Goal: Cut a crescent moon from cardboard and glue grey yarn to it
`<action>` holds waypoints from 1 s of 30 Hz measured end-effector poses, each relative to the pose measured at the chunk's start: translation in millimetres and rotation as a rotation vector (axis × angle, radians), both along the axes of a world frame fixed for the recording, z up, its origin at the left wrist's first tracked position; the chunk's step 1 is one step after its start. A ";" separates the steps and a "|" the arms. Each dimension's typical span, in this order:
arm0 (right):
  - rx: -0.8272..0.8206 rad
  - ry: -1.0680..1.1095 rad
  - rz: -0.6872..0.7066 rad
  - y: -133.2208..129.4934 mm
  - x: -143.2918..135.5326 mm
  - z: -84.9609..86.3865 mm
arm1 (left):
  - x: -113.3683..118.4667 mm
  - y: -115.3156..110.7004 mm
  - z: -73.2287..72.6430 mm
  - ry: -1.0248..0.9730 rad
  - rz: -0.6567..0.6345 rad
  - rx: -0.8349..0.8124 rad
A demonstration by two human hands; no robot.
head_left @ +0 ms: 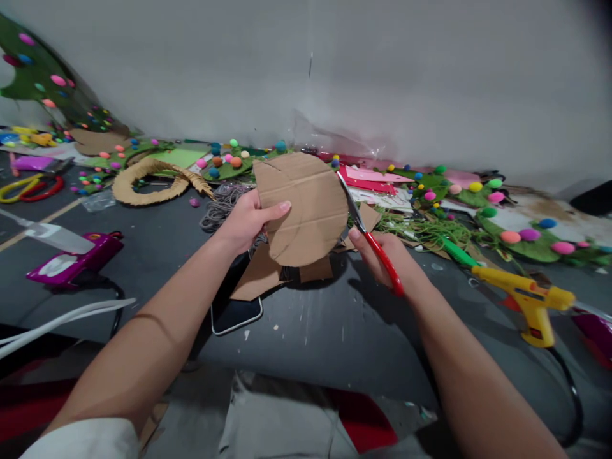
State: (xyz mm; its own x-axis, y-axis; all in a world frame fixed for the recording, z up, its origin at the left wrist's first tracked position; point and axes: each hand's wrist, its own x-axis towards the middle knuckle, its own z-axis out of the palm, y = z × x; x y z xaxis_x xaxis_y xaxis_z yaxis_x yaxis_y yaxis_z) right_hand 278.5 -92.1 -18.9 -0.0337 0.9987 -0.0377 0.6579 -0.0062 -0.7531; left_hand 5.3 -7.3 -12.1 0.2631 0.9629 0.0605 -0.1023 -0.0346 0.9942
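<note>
A piece of brown cardboard (pixel 310 213), mostly rounded with a pointed corner at its upper left, is held up above the dark table. My left hand (pixel 248 223) grips its left edge, thumb on the front face. In my right hand (pixel 382 255) are scissors (pixel 382 260) with red handles. Their blades point up and lie along the cardboard's right edge; whether they are cutting into it cannot be made out. Below the cardboard are brown scraps (pixel 258 274) and a phone (pixel 238 315), partly covered. Grey yarn (pixel 222 207) lies behind my left hand.
A yellow glue gun (pixel 530 296) lies at the right, a purple device (pixel 79 258) at the left. Behind are a cardboard ring (pixel 150 183), green felt with coloured pompoms (pixel 530 239) and red paper (pixel 368 182). More scissors (pixel 33 188) lie far left. A wall (pixel 306 70) stands behind the table (pixel 306 331).
</note>
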 end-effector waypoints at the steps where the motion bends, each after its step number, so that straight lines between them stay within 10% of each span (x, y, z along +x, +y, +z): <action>1: 0.005 0.001 -0.015 -0.2 -1.0 0.1 | -0.2 0.1 0.0 0.007 0.007 -0.007; 30: -0.023 -0.041 0.041 2.2 2.1 -0.3 | -0.3 3.5 -3.7 0.041 -0.015 0.022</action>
